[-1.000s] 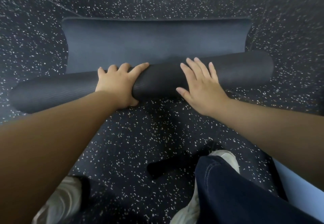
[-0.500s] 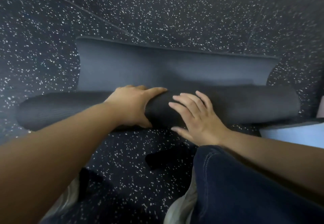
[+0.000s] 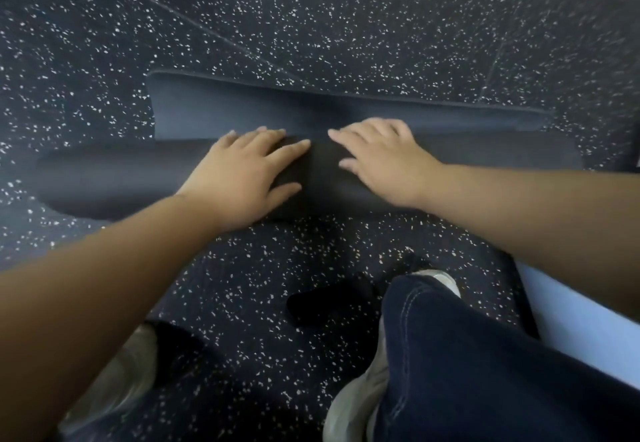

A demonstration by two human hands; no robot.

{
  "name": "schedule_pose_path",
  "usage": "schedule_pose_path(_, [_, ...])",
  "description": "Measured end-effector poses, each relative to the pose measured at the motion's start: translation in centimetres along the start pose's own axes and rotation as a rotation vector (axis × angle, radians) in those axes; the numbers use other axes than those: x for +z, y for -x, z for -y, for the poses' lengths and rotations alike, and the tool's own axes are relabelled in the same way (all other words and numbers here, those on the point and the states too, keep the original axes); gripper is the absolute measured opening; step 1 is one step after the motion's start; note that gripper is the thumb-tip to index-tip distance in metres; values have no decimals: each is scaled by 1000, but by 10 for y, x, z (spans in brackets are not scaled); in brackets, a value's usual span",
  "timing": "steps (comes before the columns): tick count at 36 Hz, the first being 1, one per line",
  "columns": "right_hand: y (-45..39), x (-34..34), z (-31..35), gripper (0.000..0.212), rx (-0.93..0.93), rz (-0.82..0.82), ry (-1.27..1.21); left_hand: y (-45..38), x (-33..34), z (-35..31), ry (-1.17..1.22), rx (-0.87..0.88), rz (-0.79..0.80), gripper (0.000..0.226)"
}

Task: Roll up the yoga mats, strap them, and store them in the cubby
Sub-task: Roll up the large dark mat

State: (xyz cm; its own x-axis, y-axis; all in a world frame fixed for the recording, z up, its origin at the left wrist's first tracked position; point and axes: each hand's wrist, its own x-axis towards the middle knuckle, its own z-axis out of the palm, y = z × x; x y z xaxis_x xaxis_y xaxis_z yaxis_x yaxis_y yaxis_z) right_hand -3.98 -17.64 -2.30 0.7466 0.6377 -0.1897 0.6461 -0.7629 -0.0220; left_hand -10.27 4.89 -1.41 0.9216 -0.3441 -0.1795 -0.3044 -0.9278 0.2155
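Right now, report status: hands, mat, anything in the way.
Left hand and right hand flat on the rolled mat. Short flat strip of mat not yet rolled. Speckled floor beyond it, nothing on it in view.

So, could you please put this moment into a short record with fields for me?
setting: dark speckled floor
mat: dark yoga mat, mostly rolled into a long roll lying crosswise
unrolled part: a short flat strip beyond the roll
left hand: left hand flat on top of the roll near its middle, fingers straight
right hand: right hand flat on the roll beside the left, apart from it
strap: none on the roll
also in view: jeans leg, pale shoes, a dark item on the floor
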Motion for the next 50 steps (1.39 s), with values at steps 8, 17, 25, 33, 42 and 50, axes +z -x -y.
schedule_pose_path(8, [-25,-7,-11,44,82,22,-27,1,15,-9,-171,-87,94,95])
schedule_pose_path(17, [-16,-9,-7,32,43,-195,-142,-35,-1,9,-58,-134,124,92])
schedule_pose_path(25, [-15,-9,-2,88,25,92,3,-69,-13,21,-18,-206,204,82])
schedule_pose_path(33, [-28,-13,-8,100,23,157,74,-80,-11,27,-18,-262,143,81])
schedule_pose_path(42, [-43,-21,0,114,55,158,-39,-76,-6,22,-84,-302,-1,83])
schedule_pose_path(50, [-54,-20,7,135,44,242,21,-54,13,17,-2,-213,-220,87])
